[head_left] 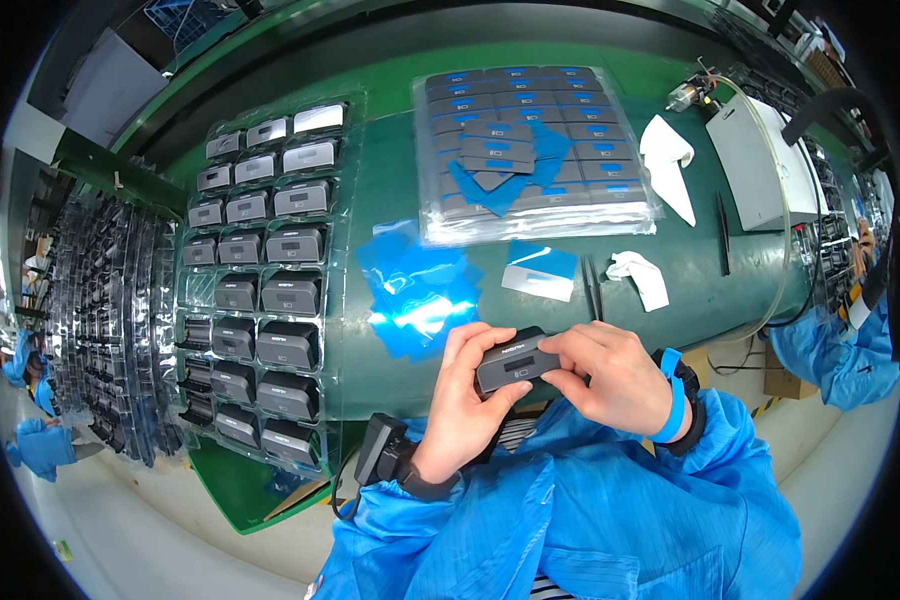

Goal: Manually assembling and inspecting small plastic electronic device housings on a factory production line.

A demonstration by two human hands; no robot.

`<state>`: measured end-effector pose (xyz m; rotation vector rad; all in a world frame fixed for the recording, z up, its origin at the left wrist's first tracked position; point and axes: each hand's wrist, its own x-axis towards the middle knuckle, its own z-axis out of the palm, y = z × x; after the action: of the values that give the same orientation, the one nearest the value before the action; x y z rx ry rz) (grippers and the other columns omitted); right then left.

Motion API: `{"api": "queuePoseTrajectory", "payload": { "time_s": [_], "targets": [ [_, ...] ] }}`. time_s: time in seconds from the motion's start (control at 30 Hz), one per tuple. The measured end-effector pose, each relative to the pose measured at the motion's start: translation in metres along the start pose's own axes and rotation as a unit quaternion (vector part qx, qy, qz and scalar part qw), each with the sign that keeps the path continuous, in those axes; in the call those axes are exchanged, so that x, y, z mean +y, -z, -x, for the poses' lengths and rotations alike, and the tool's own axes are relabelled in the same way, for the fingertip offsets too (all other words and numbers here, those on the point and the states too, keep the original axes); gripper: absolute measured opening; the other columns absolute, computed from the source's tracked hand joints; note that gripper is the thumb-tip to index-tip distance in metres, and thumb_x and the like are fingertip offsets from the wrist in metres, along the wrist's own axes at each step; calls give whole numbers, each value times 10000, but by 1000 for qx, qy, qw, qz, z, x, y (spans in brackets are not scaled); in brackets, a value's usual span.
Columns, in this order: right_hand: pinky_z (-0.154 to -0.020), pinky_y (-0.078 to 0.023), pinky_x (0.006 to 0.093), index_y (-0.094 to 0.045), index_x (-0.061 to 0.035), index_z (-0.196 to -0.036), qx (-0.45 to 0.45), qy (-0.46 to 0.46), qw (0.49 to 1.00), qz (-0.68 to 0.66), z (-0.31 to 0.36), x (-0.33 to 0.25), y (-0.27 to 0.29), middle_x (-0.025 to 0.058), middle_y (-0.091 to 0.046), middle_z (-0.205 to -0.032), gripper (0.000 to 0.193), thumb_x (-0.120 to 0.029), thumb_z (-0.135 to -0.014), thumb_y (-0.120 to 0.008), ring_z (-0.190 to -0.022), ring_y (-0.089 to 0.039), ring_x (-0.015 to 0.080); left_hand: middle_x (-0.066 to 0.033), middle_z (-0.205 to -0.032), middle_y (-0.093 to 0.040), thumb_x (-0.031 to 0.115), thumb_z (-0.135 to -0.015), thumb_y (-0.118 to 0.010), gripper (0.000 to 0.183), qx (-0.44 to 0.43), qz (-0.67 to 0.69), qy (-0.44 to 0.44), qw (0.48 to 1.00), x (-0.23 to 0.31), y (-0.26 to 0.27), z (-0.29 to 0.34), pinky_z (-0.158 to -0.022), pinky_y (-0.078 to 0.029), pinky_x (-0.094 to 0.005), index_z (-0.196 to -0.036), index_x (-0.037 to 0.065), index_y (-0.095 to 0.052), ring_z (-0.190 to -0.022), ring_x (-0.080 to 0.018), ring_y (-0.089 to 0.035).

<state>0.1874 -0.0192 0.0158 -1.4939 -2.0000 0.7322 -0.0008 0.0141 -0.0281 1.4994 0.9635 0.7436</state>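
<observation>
Between my two hands, near the table's front edge, is a dark grey plastic housing with a dark rectangular window in its face. My left hand wraps round its left end, thumb along the lower edge. At the right end, my right hand pinches the housing with thumb and fingertips. Just beyond my hands lie a pile of shiny blue film sheets, a clear-and-blue film sheet and a pair of dark tweezers. A crumpled white cloth rests right of the tweezers.
At left, a clear tray holds rows of similar housings. A far tray carries flat grey panels with blue film. On the right are a white cloth, other tweezers and a white box with a hose. Stacked trays stand far left.
</observation>
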Motion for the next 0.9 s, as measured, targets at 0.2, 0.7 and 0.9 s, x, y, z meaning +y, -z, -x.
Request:
{"api": "queuePoseTrajectory", "payload": {
  "time_s": [0.2, 0.7, 0.9],
  "targets": [
    [-685, -476, 386, -588, -12, -980, 21, 16, 1000, 8, 2, 2, -5, 121, -607, -823, 295, -67, -709, -690, -745, -589, 302, -126, -1201, -337, -78, -751, -630, 613, -44, -69, -48, 995, 0, 3, -2, -881, -462, -319, -1296, 82, -399, -1048, -246, -486],
    [-692, -464, 362, -566, 8, -1093, 41, 86, 994, 50, 6, 6, -10, 97, -547, -794, 403, -69, -717, -691, -739, -577, 269, -61, -1138, -385, -70, -802, -595, 550, -54, 185, 148, 970, 15, 5, -2, -680, -477, -243, -1289, 91, -396, -818, -131, -530],
    [-609, -476, 328, -562, -15, -1164, 72, 65, 995, -15, 7, 14, -6, 79, -577, -763, 455, -61, -738, -714, -655, -576, 236, -50, -1074, -498, -4, -810, -621, 528, -57, 268, 147, 951, 14, 1, -5, -595, -408, -233, -1282, 72, -396, -753, -125, -534]
  ]
}}
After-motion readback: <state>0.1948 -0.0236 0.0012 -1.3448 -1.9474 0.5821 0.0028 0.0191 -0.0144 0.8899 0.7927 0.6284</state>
